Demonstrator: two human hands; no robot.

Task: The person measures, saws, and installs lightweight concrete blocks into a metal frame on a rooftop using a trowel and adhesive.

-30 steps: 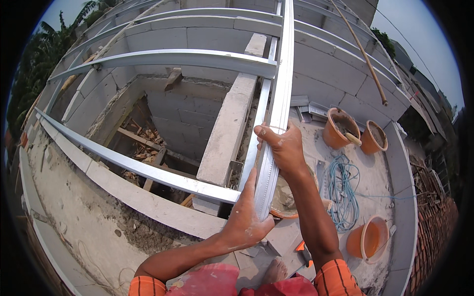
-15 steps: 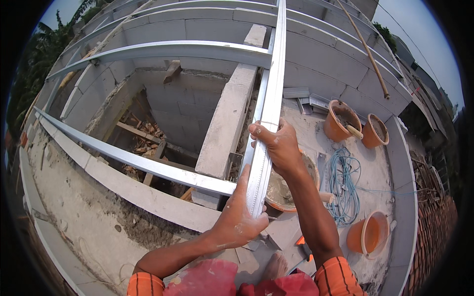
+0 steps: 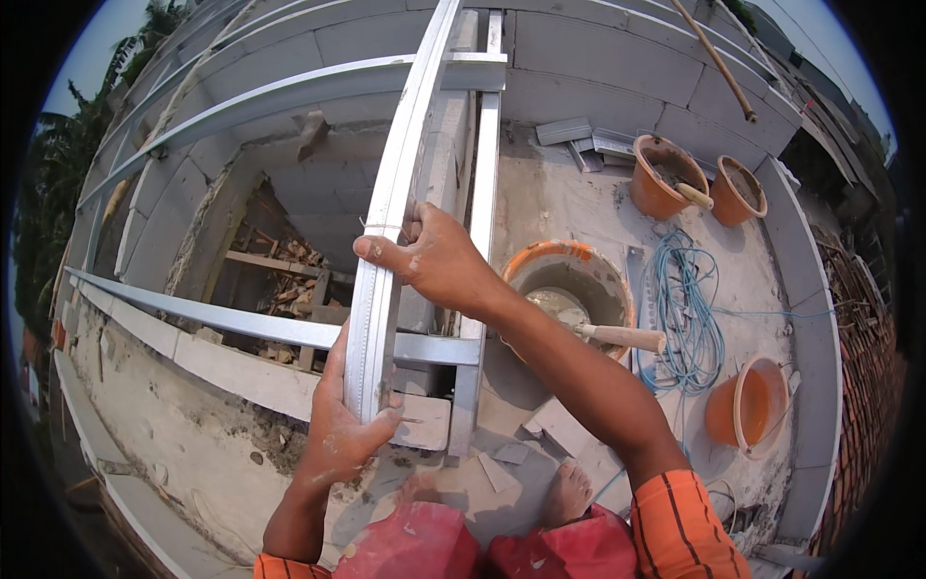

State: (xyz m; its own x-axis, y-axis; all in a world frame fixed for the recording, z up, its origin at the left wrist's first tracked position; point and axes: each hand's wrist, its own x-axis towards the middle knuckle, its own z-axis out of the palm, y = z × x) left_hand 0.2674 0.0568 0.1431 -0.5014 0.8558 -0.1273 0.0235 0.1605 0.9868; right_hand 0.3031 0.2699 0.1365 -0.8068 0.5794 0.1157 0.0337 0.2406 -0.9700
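Both hands grip a long bundle of silver metal channels (image 3: 408, 125), bound with thin wire. My right hand (image 3: 434, 253) is closed round it beside the binding, thumb over the top face. My left hand (image 3: 352, 420) holds the bundle lower, near its end. The bundle lies across fixed metal roof members, over the crossbar (image 3: 227, 314) and left of a lengthwise channel (image 3: 487, 193). Below it is a pale concrete beam (image 3: 444, 164), partly hidden.
Left is an opening (image 3: 270, 145) with timber debris below. Right, on the rooftop floor, are orange buckets (image 3: 656, 198), a large mortar tub (image 3: 608, 280) with a wooden-handled tool, coiled blue cord (image 3: 680, 318) and metal offcuts (image 3: 564, 130). A low block wall (image 3: 801, 376) edges the right side, roof tiles beyond.
The bundle and both hands have shifted left, away from the lengthwise channel that it lay along, uncovering more of that channel and the mortar tub. The view has also shifted slightly.
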